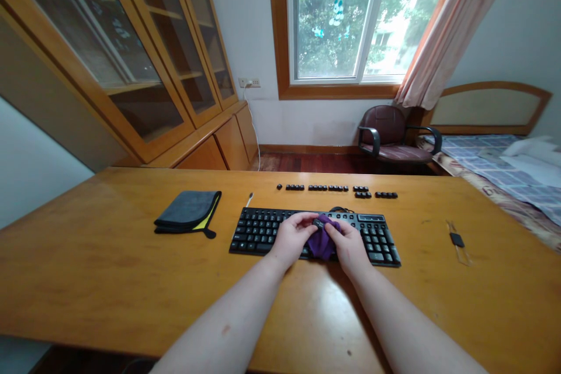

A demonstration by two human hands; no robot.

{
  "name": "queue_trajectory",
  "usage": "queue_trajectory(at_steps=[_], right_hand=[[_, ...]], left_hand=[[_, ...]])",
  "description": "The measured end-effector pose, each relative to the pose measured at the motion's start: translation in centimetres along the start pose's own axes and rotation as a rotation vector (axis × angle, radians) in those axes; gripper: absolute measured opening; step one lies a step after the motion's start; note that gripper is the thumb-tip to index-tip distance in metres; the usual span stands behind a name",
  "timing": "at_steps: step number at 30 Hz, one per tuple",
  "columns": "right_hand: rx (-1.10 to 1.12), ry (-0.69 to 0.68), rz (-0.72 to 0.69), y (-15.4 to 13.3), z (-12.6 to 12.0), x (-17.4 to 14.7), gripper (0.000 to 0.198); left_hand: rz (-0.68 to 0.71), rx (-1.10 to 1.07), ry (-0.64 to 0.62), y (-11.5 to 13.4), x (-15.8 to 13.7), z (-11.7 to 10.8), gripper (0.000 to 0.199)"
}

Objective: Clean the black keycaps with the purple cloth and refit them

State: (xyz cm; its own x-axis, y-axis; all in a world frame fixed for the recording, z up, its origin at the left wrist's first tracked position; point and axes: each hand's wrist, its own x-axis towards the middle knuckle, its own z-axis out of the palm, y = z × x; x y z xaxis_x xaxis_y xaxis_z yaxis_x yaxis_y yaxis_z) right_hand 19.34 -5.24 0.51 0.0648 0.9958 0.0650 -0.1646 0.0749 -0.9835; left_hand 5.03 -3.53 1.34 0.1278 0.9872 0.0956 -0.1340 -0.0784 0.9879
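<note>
Both forearms extend forward over the bench [109, 280] and converge at the keyboard [256, 232]. The left hand [289, 241] angles inward, back of the hand upward, with the index finger arched above the thumb. The right hand [352, 248] mirrors this angle, its thumb directed toward the left fingertips. The gap between the two hands is narrow.

The left fingers are pinched on a small black key cap [319, 224]. The right fingers grip a purple cloth [321, 243], which lies against the key cap and drapes below the fingertips. The keyboard is located beneath the fingers and extends past them on both sides; whether the cloth touches it cannot be determined.

Beyond the fingers, loose key caps [318, 187] form broken rows on the bench. To the left of the fingers are a cotton swab [250, 199], near the keyboard's rear edge, and a folded gray cloth [188, 210]. Well to the right of the fingers lies a wire tool [456, 239] with a dark middle.
</note>
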Motion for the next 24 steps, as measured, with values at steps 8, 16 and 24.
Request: queue_trajectory(at_steps=[8,16,24], right_hand=[[-0.11,-0.238,-0.097,-0.9,-0.22,0.11,0.032],[-0.11,-0.199,-0.039,-0.49,-0.37,0.33,0.03],[-0.094,0.0,-0.044,-0.19,-0.11,0.14,0.018]], left_hand=[[-0.049,-0.127,-0.025,0.07,0.43,-0.6,0.031],[-0.11,-0.138,-0.051,0.18,0.48,-0.71,0.033],[-0.095,-0.044,-0.002,0.08,0.42,-0.52,0.026]])
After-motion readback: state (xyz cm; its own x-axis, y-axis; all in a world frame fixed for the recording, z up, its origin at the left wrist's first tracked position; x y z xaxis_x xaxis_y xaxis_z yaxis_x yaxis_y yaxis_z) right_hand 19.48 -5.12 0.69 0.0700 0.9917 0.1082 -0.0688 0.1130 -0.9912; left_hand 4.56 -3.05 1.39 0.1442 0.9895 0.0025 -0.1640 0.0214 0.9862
